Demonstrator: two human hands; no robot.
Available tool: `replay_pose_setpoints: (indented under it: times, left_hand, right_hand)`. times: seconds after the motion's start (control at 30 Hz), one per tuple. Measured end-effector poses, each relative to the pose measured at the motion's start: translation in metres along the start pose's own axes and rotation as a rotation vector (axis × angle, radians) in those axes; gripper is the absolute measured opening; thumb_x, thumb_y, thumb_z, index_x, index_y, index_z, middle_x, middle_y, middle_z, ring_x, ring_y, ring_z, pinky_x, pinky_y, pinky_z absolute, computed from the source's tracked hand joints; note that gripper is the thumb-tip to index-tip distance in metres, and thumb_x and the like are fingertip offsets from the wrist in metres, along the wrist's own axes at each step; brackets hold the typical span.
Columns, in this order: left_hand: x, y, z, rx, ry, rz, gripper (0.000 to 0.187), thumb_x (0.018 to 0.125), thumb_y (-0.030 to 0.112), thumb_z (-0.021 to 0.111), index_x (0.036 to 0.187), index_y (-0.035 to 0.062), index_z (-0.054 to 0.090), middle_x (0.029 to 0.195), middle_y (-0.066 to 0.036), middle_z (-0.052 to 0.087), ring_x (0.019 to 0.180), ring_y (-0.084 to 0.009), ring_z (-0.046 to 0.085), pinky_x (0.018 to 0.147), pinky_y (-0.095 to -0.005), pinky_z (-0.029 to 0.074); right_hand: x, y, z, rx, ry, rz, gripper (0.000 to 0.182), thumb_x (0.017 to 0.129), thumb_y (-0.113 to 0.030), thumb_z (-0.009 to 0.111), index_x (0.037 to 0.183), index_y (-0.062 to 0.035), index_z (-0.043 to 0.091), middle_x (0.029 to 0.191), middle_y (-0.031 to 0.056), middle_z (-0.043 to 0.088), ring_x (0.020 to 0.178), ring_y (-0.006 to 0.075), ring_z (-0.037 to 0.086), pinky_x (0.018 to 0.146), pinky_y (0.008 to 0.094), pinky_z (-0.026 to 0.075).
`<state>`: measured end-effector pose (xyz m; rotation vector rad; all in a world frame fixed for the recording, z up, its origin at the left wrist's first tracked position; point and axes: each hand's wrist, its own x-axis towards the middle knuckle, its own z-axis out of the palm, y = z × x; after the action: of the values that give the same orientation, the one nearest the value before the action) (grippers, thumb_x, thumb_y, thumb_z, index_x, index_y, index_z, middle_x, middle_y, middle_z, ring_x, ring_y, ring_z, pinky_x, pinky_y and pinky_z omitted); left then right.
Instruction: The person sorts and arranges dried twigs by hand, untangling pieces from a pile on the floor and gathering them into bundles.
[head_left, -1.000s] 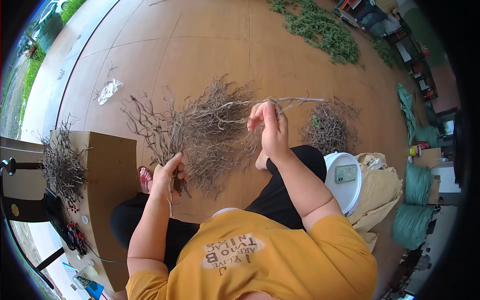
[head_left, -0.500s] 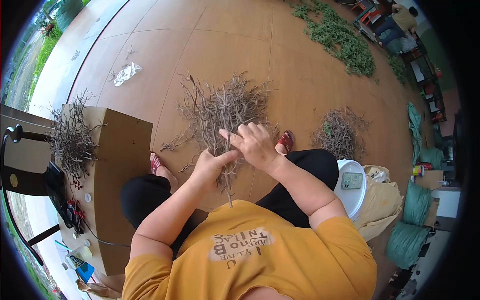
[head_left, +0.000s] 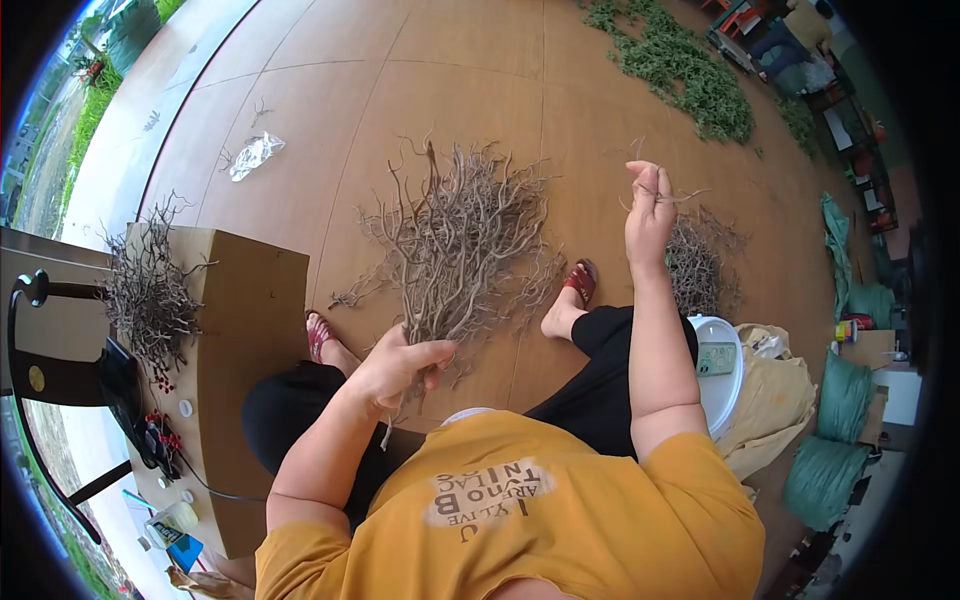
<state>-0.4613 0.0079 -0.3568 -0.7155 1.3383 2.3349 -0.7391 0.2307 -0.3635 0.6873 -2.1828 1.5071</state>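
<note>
My left hand is wrapped round the lower stems of a bunch of dry, twisted twigs, which fans out away from me. Beyond and partly under that bunch, more brown twigs lie heaped on the floor, so the border between the two is hard to see. Out to the right, my right hand is raised with a thin, crooked twig pinched in its fingers. Below and beside that hand, a smaller twig pile sits on the floor, partly hidden by my forearm.
On my left, a cardboard box carries another twig bundle beside a black chair. A white bucket with a phone on its lid stands at my right. Green foliage covers the floor farther off, near another person.
My right hand has left the bunch and swung out right with a thin twig. My left hand has shifted slightly left and down, still gripping the bunch.
</note>
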Motion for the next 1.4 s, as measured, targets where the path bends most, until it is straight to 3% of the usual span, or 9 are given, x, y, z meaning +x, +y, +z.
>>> replay_pose_setpoints:
  times: [0.13, 0.2, 0.47, 0.67, 0.97, 1.1, 1.2, 1.3, 1.4]
  left_hand:
    - [0.013, -0.005, 0.005, -0.018, -0.020, -0.045, 0.015, 0.080, 0.009, 0.064, 0.091, 0.0026, 0.056, 0.070, -0.004, 0.055, 0.050, -0.0121, 0.050, 0.047, -0.0246, 0.041]
    - [0.022, -0.010, 0.003, -0.027, -0.021, -0.069, 0.017, 0.080, 0.008, 0.064, 0.093, 0.0021, 0.055, 0.070, -0.003, 0.054, 0.051, -0.0124, 0.050, 0.048, -0.0247, 0.041]
    - [0.030, -0.013, 0.016, 0.200, -0.016, -0.004, 0.023, 0.078, 0.009, 0.066, 0.096, 0.0021, 0.054, 0.073, -0.003, 0.056, 0.053, -0.0110, 0.051, 0.048, -0.0240, 0.042]
    - [0.029, -0.011, 0.015, 0.046, 0.025, 0.017, 0.027, 0.078, 0.009, 0.066, 0.100, 0.0031, 0.053, 0.075, -0.003, 0.058, 0.053, -0.0115, 0.052, 0.048, -0.0238, 0.042]
    - [0.019, -0.007, 0.010, -0.088, -0.107, -0.034, 0.028, 0.079, 0.026, 0.069, 0.085, 0.0052, 0.050, 0.066, -0.003, 0.050, 0.047, -0.0126, 0.046, 0.044, -0.0234, 0.034]
    - [0.005, 0.005, 0.016, 0.044, -0.145, -0.028, 0.034, 0.079, 0.032, 0.070, 0.081, 0.0063, 0.048, 0.062, -0.003, 0.047, 0.045, -0.0117, 0.042, 0.042, -0.0229, 0.032]
    - [-0.012, 0.004, 0.002, 0.117, -0.089, -0.124, 0.042, 0.079, 0.026, 0.071, 0.103, 0.0012, 0.047, 0.066, -0.002, 0.049, 0.049, -0.0109, 0.045, 0.044, -0.0220, 0.034]
    - [-0.031, 0.004, -0.015, 0.077, -0.191, -0.128, 0.041, 0.077, 0.024, 0.073, 0.103, 0.0001, 0.051, 0.067, -0.003, 0.053, 0.048, -0.0106, 0.046, 0.043, -0.0221, 0.036]
    - [-0.029, -0.009, -0.018, 0.079, -0.154, -0.020, 0.048, 0.071, 0.035, 0.078, 0.091, 0.0004, 0.051, 0.053, -0.003, 0.046, 0.039, -0.0112, 0.041, 0.035, -0.0239, 0.031]
  right_hand:
    - [-0.017, -0.077, 0.017, -0.199, -0.151, -0.435, 0.013, 0.093, -0.011, 0.052, 0.098, -0.0074, 0.063, 0.079, 0.0093, 0.059, 0.071, 0.0238, 0.056, 0.070, 0.0300, 0.045]
    - [-0.038, -0.109, 0.029, 0.195, -0.407, -0.096, 0.012, 0.087, -0.007, 0.059, 0.099, -0.0063, 0.063, 0.083, 0.0091, 0.065, 0.075, 0.0261, 0.062, 0.067, 0.0331, 0.049]
    - [-0.065, -0.097, 0.080, -0.164, -0.871, -0.107, 0.037, 0.080, -0.024, 0.069, 0.113, -0.0119, 0.056, 0.103, 0.0079, 0.062, 0.089, 0.0267, 0.062, 0.070, 0.0340, 0.052]
    - [-0.074, -0.084, 0.083, 0.016, -0.526, -0.383, 0.032, 0.080, -0.022, 0.069, 0.107, -0.0103, 0.056, 0.097, 0.0059, 0.060, 0.081, 0.0243, 0.061, 0.070, 0.0328, 0.052]
    - [-0.058, -0.079, 0.068, 0.660, -0.881, 0.383, 0.024, 0.095, -0.027, 0.053, 0.084, -0.0063, 0.056, 0.077, -0.0006, 0.056, 0.071, 0.0084, 0.054, 0.065, 0.0224, 0.042]
    - [-0.064, -0.080, 0.058, 0.922, -0.723, 1.081, 0.022, 0.092, -0.026, 0.054, 0.073, -0.0144, 0.051, 0.067, -0.0036, 0.049, 0.056, 0.0041, 0.040, 0.048, 0.0203, 0.028]
    - [-0.046, -0.055, 0.047, 1.284, -0.540, 1.395, 0.034, 0.085, -0.024, 0.050, 0.058, -0.0196, 0.030, 0.051, -0.0073, 0.029, 0.043, 0.0056, 0.022, 0.040, 0.0228, 0.018]
    - [0.029, 0.020, -0.046, 1.220, 0.067, 0.840, 0.033, 0.089, -0.026, 0.051, 0.061, -0.0207, 0.035, 0.050, -0.0078, 0.021, 0.041, 0.0054, 0.023, 0.039, 0.0207, 0.026]
    - [0.028, -0.006, -0.031, 0.911, 0.149, 0.912, 0.044, 0.091, -0.029, 0.058, 0.058, -0.0199, 0.030, 0.052, -0.0081, 0.024, 0.043, 0.0040, 0.029, 0.043, 0.0209, 0.037]
